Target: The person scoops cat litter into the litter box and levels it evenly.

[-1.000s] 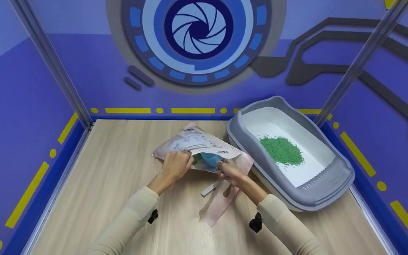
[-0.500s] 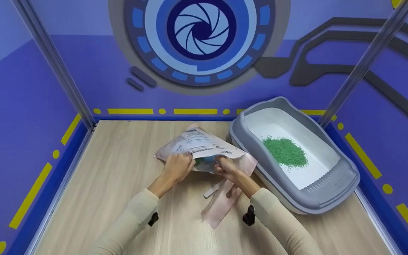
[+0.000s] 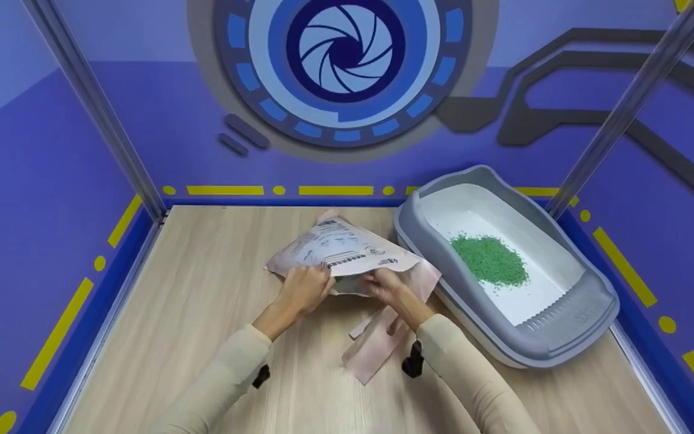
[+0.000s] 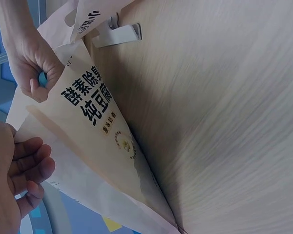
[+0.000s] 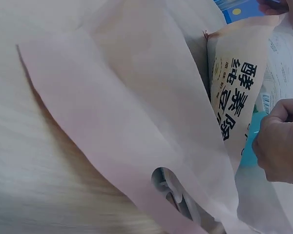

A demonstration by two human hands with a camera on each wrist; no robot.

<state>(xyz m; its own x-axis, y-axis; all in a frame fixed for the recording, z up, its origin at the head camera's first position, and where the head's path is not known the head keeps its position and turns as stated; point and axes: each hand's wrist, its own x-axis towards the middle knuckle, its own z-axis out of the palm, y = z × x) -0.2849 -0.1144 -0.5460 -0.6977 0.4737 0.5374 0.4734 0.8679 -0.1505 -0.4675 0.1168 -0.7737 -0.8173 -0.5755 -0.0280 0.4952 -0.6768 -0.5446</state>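
Observation:
A pale pink litter bag (image 3: 338, 244) with printed text lies on the table, its mouth facing me. My left hand (image 3: 308, 288) grips the upper edge of the mouth at its left side; in the left wrist view its fingers (image 4: 34, 165) curl at the bag's edge. My right hand (image 3: 387, 284) is at the mouth's right part, curled round the handle of a blue scoop (image 5: 253, 139). The handle's end pokes from that fist in the left wrist view. The scoop's blade is hidden inside the bag in the head view.
A grey-rimmed litter box (image 3: 564, 337) stands right of the bag, with a heap of green litter granules (image 3: 490, 260) in it. A pink bag flap (image 3: 374, 352) with a hand hole hangs toward me, beside a small white bar-shaped thing (image 4: 118, 36). Printed walls enclose the table (image 3: 202, 253).
My right hand has pushed forward and turned at the bag's mouth, and the blue scoop has gone from sight inside it. The left hand keeps its grip; the head view has shifted slightly.

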